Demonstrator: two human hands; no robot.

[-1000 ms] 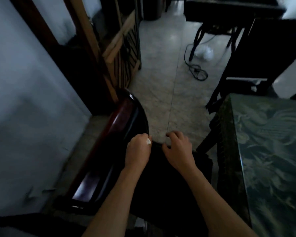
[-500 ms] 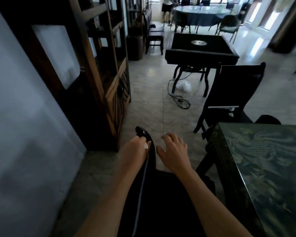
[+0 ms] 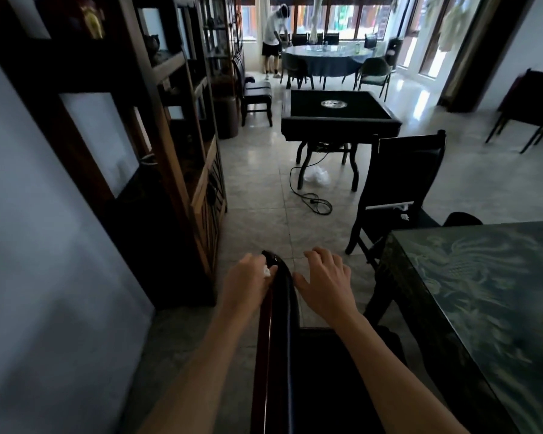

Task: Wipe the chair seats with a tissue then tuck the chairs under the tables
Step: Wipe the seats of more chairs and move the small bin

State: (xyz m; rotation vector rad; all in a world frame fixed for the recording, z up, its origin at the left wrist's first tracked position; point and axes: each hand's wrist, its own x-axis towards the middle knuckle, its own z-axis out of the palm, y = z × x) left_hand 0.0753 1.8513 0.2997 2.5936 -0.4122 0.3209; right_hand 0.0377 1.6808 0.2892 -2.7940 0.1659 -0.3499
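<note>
- The left hand, low in the middle of the frame, grips the dark chair back and pinches a white tissue.
- The right hand hangs just right of it, fingers loose, holding nothing.
- A green patterned table fills the lower right.

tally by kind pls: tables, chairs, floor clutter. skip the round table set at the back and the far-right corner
Tables: 2, green table, square black table
Chairs: 3, nearest chair, black chair, shelf-side chair
Floor clutter: 2, white bag, cable
Total: 7
Dark hump behind the green table is unclear, not counted.
</note>
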